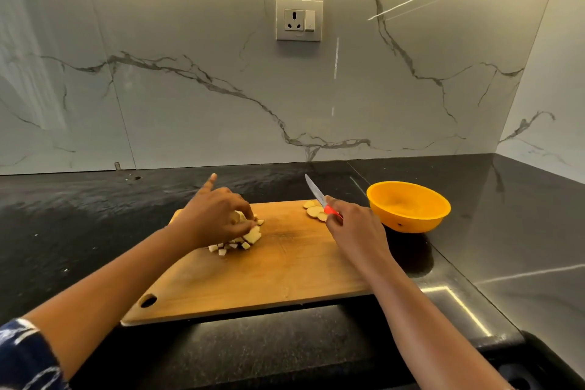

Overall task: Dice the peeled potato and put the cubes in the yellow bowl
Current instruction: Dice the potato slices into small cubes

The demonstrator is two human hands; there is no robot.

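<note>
Just beside board (285,269) edge, yellow bowl (408,209)

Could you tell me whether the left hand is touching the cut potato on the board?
Touching. The head view shows the left hand with its fingers curled over the potato pieces, with no gap between them.

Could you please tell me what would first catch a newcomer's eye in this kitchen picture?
The yellow bowl sits empty on the dark counter, right of the wooden board. On the board the left hand pinches a potato piece over a heap of cubes, while the right hand grips a red-handled knife, blade raised, beside some slices.
</note>
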